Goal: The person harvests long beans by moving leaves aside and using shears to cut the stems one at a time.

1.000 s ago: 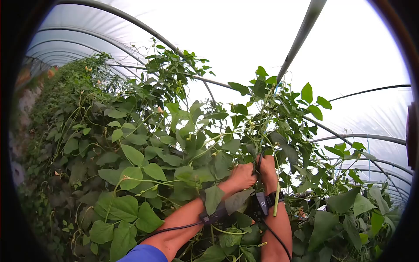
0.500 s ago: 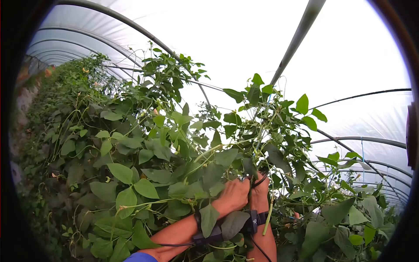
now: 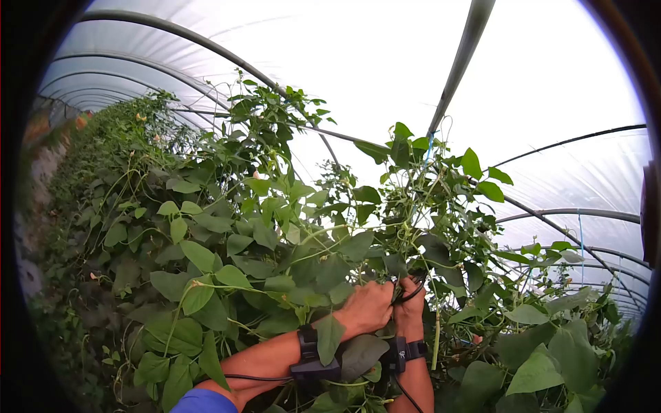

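My left hand (image 3: 370, 305) reaches in from the lower left, its fingers curled closed among the leaves of a climbing bean vine (image 3: 358, 246). Right beside it, almost touching, my right hand (image 3: 409, 307) is raised with bent fingers. A dark cord (image 3: 415, 292) loops by the right fingers. Leaves and the hands themselves hide what the fingertips grip. A slim pale green pod (image 3: 436, 339) hangs just right of my right wrist. Large leaves (image 3: 330, 338) cover part of my left forearm.
Each wrist carries a black strapped device (image 3: 398, 354) with a cable (image 3: 258, 377). Dense vines (image 3: 117, 227) run along the left, and more foliage (image 3: 537, 365) grows at right. Metal hoops (image 3: 454, 76) hold up the plastic cover. A blue string (image 3: 429, 149) rises above the vine.
The view has shifted slightly, so the plants and hoops sit a little differently. Both hands stay together at the same spot in the vine, fingers still closed.
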A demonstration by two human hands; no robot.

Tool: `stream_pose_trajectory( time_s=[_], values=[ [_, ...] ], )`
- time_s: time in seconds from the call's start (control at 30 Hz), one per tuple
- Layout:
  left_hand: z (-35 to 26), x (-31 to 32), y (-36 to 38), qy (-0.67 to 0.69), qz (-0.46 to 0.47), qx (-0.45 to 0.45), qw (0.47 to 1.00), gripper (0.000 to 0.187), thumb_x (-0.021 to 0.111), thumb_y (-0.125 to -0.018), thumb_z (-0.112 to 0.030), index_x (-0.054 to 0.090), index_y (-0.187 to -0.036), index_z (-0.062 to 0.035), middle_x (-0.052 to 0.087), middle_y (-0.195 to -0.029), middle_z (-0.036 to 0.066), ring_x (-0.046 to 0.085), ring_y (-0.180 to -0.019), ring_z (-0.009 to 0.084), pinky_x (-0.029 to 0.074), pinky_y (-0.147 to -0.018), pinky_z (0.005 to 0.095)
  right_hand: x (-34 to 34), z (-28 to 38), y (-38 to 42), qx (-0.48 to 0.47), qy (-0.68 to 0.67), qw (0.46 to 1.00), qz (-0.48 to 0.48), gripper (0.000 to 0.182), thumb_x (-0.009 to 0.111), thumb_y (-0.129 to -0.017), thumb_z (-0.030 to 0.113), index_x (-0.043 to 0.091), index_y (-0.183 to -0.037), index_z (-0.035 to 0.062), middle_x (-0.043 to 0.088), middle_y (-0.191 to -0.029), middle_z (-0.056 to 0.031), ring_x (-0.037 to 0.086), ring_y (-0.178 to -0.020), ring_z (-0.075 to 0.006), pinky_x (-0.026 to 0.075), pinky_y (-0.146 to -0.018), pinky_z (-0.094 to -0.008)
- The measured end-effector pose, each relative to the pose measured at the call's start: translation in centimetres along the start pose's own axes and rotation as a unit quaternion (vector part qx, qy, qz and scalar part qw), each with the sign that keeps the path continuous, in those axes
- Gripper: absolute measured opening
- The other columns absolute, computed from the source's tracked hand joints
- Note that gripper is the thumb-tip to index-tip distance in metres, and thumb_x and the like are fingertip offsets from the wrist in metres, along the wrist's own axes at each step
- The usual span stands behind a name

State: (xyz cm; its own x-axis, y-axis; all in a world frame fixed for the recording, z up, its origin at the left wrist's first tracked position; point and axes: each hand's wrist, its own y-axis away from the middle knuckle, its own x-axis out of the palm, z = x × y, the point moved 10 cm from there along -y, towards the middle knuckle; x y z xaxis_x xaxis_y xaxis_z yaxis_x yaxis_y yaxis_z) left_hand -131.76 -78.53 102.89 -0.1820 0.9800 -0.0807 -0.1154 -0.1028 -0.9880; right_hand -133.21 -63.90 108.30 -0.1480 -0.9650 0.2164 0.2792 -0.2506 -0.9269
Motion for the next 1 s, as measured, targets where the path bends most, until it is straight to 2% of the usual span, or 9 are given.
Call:
stream_pose_trajectory(
  time_s=[0.2, 0.3, 0.47, 0.63, 0.67, 0.73, 0.9, 0.93, 1.0],
  values=[
    [-4.3, -6.9, -0.9, -0.079, -0.107, 0.084, 0.988, 0.022, 0.064, -0.072, -0.016, 0.052, -0.083, -0.0014, 0.057, -0.067, 0.016, 0.059, -0.065, 0.0352, 0.050, -0.057, 0.0430, -0.9, 0.2, 0.3, -0.050, 0.088, 0.995, 0.002, 0.011, 0.064, -0.081, 0.004, 0.057, -0.073, 0.0013, 0.056, -0.065, -0.0024, 0.053, -0.055, -0.0106, 0.042, -0.052, -0.0247],
    [-6.4, -12.0, -3.7, -0.045, -0.185, 0.148, 0.970, 0.019, 0.064, -0.071, -0.013, 0.053, -0.081, -0.0019, 0.057, -0.062, 0.014, 0.060, -0.063, 0.0326, 0.049, -0.056, 0.0417, 1.9, 1.6, 2.5, -0.041, 0.026, 0.997, -0.057, 0.014, 0.064, -0.081, 0.005, 0.056, -0.071, 0.0000, 0.055, -0.064, -0.0035, 0.054, -0.054, -0.0115, 0.042, -0.051, -0.0245],
    [-1.3, -14.4, -10.8, 0.085, -0.331, 0.057, 0.938, 0.012, 0.058, -0.077, -0.006, 0.057, -0.089, -0.0019, 0.062, -0.061, 0.015, 0.063, -0.057, 0.0318, 0.049, -0.054, 0.0382, 0.4, -0.1, 1.1, -0.048, 0.062, 0.997, -0.013, 0.016, 0.065, -0.083, 0.007, 0.050, -0.081, 0.0025, 0.048, -0.064, -0.0038, 0.050, -0.052, -0.0149, 0.046, -0.049, -0.0304],
    [3.5, -13.3, -14.0, 0.064, -0.364, -0.041, 0.928, 0.024, 0.065, -0.079, -0.015, 0.049, -0.092, -0.0019, 0.057, -0.053, 0.015, 0.062, -0.054, 0.0335, 0.048, -0.057, 0.0419, 0.6, -0.2, 1.8, -0.035, 0.051, 0.998, -0.018, 0.017, 0.066, -0.082, 0.009, 0.050, -0.079, 0.0038, 0.047, -0.063, -0.0024, 0.048, -0.052, -0.0136, 0.044, -0.050, -0.0291],
    [4.7, -12.8, -14.3, 0.079, -0.364, -0.068, 0.926, 0.029, 0.062, -0.078, -0.014, 0.040, -0.093, -0.0029, 0.057, -0.057, 0.022, 0.060, -0.061, 0.0429, 0.048, -0.064, 0.0493, 0.6, 0.2, 2.0, -0.053, 0.071, 0.996, -0.022, 0.017, 0.066, -0.083, 0.009, 0.051, -0.078, 0.0042, 0.046, -0.063, -0.0020, 0.047, -0.052, -0.0131, 0.044, -0.050, -0.0286],
    [7.4, -12.1, -14.7, 0.106, -0.374, -0.135, 0.911, 0.032, 0.065, -0.076, -0.014, 0.040, -0.093, -0.0017, 0.058, -0.066, 0.020, 0.062, -0.065, 0.0408, 0.048, -0.066, 0.0482, 0.2, -0.2, 1.7, -0.047, 0.077, 0.996, -0.013, 0.017, 0.066, -0.083, 0.012, 0.052, -0.075, 0.0047, 0.047, -0.061, -0.0007, 0.048, -0.051, -0.0120, 0.042, -0.050, -0.0277],
    [12.8, -6.9, -18.0, 0.166, -0.276, -0.239, 0.916, 0.043, 0.069, -0.069, -0.017, 0.042, -0.095, 0.0027, 0.058, -0.077, 0.020, 0.063, -0.079, 0.0366, 0.049, -0.075, 0.0450, 0.9, 1.2, 2.5, -0.103, 0.149, 0.983, -0.005, 0.023, 0.061, -0.087, 0.011, 0.047, -0.071, 0.0012, 0.047, -0.059, -0.0039, 0.046, -0.046, -0.0124, 0.043, -0.044, -0.0291],
    [14.1, -4.8, -18.8, 0.172, -0.262, -0.269, 0.911, 0.050, 0.080, -0.058, -0.023, 0.046, -0.087, -0.0015, 0.056, -0.074, 0.013, 0.057, -0.069, 0.0237, 0.047, -0.068, 0.0400, 1.0, 1.3, 2.7, -0.108, 0.163, 0.981, -0.001, 0.024, 0.061, -0.087, 0.012, 0.047, -0.070, 0.0010, 0.047, -0.058, -0.0040, 0.047, -0.046, -0.0125, 0.043, -0.044, -0.0288],
    [15.5, 1.9, -21.6, 0.295, -0.072, -0.303, 0.903, 0.047, 0.085, -0.059, -0.025, 0.059, -0.087, 0.0029, 0.063, -0.087, 0.015, 0.057, -0.075, 0.0195, 0.047, -0.069, 0.0352, 1.2, 1.4, 2.9, -0.108, 0.172, 0.979, -0.002, 0.025, 0.060, -0.087, 0.012, 0.047, -0.069, 0.0011, 0.047, -0.058, -0.0036, 0.046, -0.046, -0.0119, 0.043, -0.044, -0.0281]
  ],
)
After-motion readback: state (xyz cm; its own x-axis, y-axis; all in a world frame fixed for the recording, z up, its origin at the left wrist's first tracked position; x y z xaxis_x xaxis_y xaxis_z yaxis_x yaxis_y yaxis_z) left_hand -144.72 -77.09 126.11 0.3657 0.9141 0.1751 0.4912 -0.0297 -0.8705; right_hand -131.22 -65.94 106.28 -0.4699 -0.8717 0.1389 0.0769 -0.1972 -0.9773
